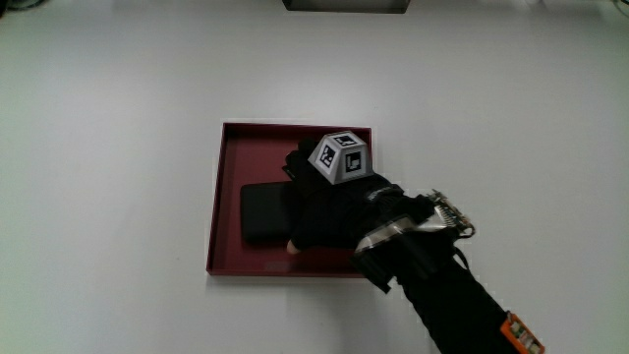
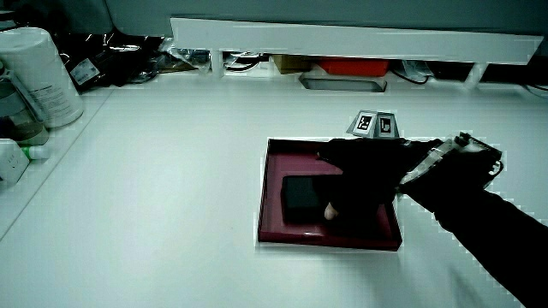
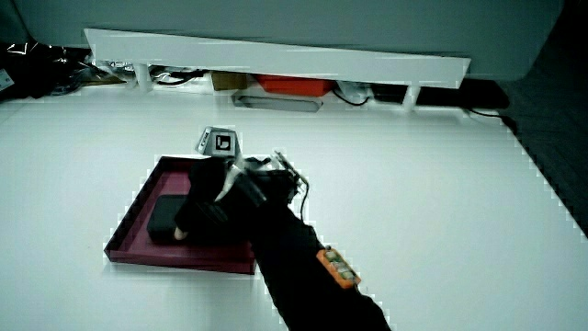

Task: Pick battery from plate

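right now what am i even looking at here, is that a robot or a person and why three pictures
It is a person, not a robot. The hand wears a black glove with a small patterned cube on its back, likely so its position can be tracked.

All three pictures show the same moment. The main view looks straight down on the white table. The side views look forward across it toward a low white partition.

On the table lies a dark red square plate with a raised rim. In it sits a flat black block, the battery. The hand is over the plate, its fingers resting on the battery's end. The glove hides the grip, so I cannot tell whether the battery is grasped. It appears to lie flat in the plate.
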`<state>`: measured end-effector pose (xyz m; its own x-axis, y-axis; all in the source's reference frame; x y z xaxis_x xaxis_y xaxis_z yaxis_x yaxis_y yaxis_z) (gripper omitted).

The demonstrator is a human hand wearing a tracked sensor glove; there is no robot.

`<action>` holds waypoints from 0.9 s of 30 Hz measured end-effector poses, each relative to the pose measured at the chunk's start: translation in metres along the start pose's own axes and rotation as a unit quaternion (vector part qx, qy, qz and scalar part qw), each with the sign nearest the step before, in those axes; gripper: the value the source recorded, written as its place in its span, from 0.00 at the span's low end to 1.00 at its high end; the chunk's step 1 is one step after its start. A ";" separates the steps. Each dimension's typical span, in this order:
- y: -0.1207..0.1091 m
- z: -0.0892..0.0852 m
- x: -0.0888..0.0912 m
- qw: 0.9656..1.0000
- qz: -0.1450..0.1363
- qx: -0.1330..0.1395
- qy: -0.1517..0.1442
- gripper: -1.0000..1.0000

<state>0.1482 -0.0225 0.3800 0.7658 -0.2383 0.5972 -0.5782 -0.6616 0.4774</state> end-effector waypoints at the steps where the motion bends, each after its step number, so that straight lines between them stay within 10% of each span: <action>1: 0.003 0.000 -0.002 1.000 -0.001 -0.003 0.000 0.50; 10: 0.036 -0.008 -0.030 0.999 -0.006 -0.053 -0.005 0.50; 27: 0.130 -0.081 -0.022 0.993 -0.050 -0.108 -0.019 0.50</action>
<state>0.0334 -0.0454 0.4816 0.8304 -0.2072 0.5171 -0.5419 -0.5159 0.6634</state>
